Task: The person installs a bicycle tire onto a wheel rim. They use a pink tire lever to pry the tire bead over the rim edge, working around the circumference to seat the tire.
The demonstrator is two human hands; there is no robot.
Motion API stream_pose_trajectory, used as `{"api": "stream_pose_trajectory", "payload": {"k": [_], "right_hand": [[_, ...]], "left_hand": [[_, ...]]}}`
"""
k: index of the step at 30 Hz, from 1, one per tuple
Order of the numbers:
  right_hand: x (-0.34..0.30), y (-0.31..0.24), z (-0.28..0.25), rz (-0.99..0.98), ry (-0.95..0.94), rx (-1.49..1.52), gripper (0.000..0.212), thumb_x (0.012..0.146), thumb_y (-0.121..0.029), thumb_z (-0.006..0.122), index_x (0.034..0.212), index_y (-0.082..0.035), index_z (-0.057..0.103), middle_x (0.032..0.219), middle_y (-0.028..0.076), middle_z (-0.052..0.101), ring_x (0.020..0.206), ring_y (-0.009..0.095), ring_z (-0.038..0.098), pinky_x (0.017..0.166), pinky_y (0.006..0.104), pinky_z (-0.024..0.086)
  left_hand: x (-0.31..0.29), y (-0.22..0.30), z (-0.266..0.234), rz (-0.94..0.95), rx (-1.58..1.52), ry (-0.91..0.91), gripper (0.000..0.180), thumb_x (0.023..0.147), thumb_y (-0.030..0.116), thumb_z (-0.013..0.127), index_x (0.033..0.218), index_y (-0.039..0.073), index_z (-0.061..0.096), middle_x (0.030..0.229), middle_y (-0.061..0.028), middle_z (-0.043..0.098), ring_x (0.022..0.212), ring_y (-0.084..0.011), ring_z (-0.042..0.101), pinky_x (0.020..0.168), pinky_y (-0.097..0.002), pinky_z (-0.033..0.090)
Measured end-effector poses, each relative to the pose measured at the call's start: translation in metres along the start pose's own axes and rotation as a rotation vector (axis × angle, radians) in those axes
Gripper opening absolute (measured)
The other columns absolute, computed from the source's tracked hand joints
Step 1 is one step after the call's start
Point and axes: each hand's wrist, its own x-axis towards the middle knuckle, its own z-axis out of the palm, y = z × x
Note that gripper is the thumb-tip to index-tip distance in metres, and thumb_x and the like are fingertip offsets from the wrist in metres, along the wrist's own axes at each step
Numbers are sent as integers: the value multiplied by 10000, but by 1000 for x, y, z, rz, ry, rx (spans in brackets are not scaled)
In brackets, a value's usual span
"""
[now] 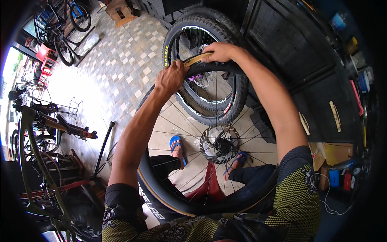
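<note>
A spoked bicycle wheel with a deep black rim stands between my legs, its lower part close against my shirt. Round the rim runs a tyre with a tan sidewall, which shows between my hands at the far side. My left hand is closed over the tyre and rim, with the thumb side toward the right. A short way to the right, my right hand grips the same tyre, fingers curled over its tan side. A disc rotor sits at the hub.
Knobby-tyred wheels lean against black cabinets just beyond my hands. A bike frame stands on the left, with more bikes far left. Beneath the wheel is something red. A white cable lies at right.
</note>
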Motion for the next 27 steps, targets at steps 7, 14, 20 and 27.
{"api": "stream_pose_trajectory", "payload": {"k": [7,14,20,27], "right_hand": [[5,-13,4,-15,40,-31,550,948,-531,745,1271,-86,732,1133,174,759,1099,330,708,940,452,520],[17,-16,2,57,-64,-7,553,937,-561,748,1224,-88,761,1076,138,770,1033,282,709,904,433,517],[20,-14,1,79,-87,32,589,939,-602,738,1273,-117,755,1115,130,771,1066,280,697,936,440,508],[38,0,5,94,-80,-37,605,936,-634,735,1220,-100,758,1048,95,757,1029,227,671,935,381,496]], "left_hand": [[4,4,-3,-66,5,-57,435,1116,442,471,1176,22,566,1024,-263,743,921,-486,738,754,-585,601],[6,0,0,-82,-90,-14,412,1110,458,487,1167,57,564,907,-301,735,860,-529,711,741,-635,545],[9,-3,4,-81,-52,-32,455,1106,483,482,1153,37,559,901,-310,731,854,-523,717,743,-625,553],[12,5,5,-82,-55,-64,462,1105,484,487,1129,27,556,905,-316,728,837,-525,716,738,-621,560]]}}
